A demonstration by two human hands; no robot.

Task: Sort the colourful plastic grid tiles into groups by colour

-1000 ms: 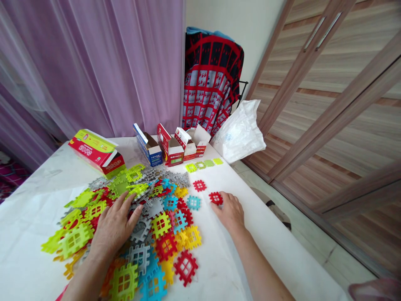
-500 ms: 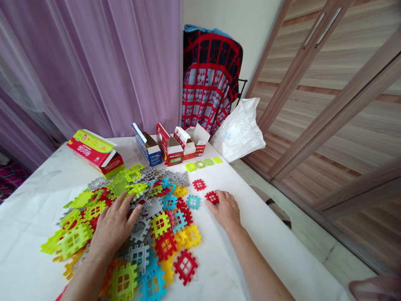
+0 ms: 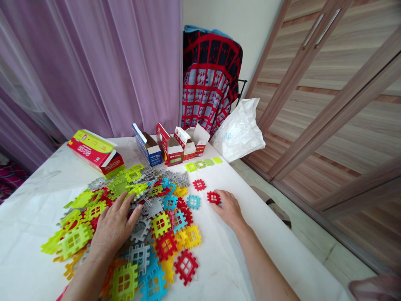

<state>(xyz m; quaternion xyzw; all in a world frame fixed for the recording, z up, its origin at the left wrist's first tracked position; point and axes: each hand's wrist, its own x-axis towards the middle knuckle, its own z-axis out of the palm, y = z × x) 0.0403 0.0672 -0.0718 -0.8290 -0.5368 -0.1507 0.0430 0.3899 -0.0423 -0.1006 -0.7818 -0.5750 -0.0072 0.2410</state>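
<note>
Hands (image 3: 228,209) over white table (image 3: 28,223), curtain (image 3: 109,62) beyond

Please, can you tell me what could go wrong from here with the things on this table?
The left hand lies over a pile of loose, overlapping pieces, so some might slide. The right hand, holding a red piece, could bump the separate blue piece nearby. The white bag overhangs the table edge and may fall if nudged.

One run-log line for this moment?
left hand: spread on tile pile | right hand: touching red tile | boxes: behind pile
</note>
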